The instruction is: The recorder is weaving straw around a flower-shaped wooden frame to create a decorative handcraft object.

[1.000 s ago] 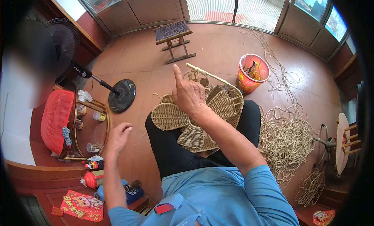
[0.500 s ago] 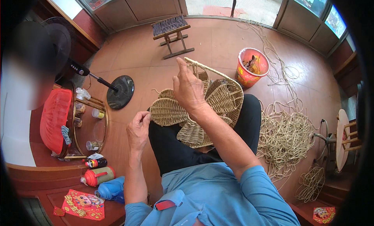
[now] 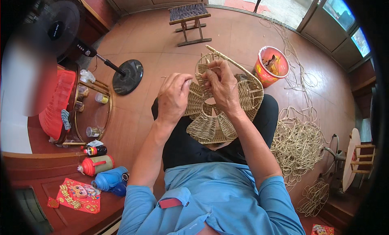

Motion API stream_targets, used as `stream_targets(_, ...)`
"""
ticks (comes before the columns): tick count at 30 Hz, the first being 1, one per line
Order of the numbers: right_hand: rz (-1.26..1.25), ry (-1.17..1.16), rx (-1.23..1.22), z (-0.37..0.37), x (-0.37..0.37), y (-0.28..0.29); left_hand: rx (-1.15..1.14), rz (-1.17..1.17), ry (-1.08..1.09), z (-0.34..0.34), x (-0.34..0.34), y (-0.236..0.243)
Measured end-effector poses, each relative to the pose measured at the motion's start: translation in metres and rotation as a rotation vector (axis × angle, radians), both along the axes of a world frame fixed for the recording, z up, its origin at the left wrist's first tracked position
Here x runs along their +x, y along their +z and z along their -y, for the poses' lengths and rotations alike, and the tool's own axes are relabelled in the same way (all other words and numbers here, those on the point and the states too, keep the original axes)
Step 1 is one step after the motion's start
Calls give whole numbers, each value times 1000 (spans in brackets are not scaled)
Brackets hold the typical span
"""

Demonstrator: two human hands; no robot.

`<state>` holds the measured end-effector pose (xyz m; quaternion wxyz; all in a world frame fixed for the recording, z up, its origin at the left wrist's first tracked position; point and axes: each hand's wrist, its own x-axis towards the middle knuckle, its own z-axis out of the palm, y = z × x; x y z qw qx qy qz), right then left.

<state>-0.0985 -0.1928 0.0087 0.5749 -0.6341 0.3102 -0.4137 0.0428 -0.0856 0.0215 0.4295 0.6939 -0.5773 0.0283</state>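
Observation:
A woven cord piece with petal-like panels and a rope-wrapped frame rests on my lap over black trousers. My left hand is at its upper left, fingers curled closed; what they hold is hidden. My right hand is over the upper middle of the weave, fingers bent together in a pinch on something too small to make out. Both hands cover part of the panels.
A pink bucket, slatted-base stool and tangled cord pile surround me. At left are a standing fan, glass-tiered cart with red basket, and flasks. A round-seated stool is right.
My left hand has risen from beside my left leg onto the weave. My right hand's raised finger has curled down, and the hand moved rightward. The view has shifted slightly.

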Motion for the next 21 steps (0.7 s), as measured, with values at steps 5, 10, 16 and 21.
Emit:
stream_targets(5,-12,14,14,4,-5,-4,-56,263,-4,23,-7,-5)
stream_targets(10,21,19,39,16,-23,-4,-64,300,-65,35,-7,-11)
stream_targets(16,59,-44,-126,43,-36,13,-65,248,-128,50,-9,-10)
stream_targets(21,182,-99,-232,36,-32,25,3,139,-100,60,-15,-7)
